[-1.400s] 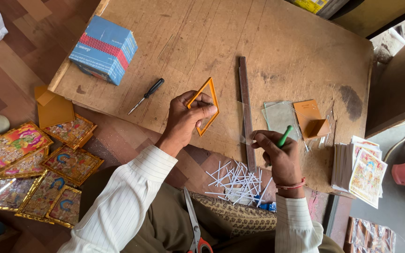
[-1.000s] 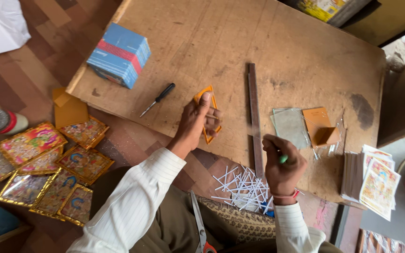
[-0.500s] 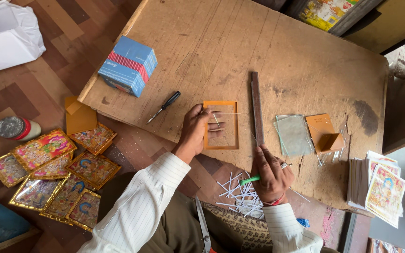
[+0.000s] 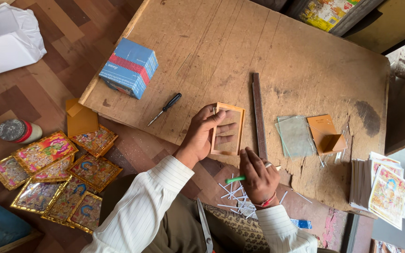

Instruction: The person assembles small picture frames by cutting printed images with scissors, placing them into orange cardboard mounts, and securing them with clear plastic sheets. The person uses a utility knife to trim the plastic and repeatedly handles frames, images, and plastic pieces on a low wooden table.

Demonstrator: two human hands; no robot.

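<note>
Right hand (image 4: 257,180) at near edge of surface (image 4: 301,51), closed round green pen (image 4: 236,179); left hand (image 4: 206,133) fingers spread flat, pressing orange frame (image 4: 228,129) onto surface; dark ruler (image 4: 258,115) just beside frame; screwdriver (image 4: 165,108), blue box (image 4: 130,67) farther left.

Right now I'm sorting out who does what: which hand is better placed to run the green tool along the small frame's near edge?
Probably the right hand: it already grips the green tool just below the orange frame. The left hand lies on the frame, pinning it to the wooden table.
</note>
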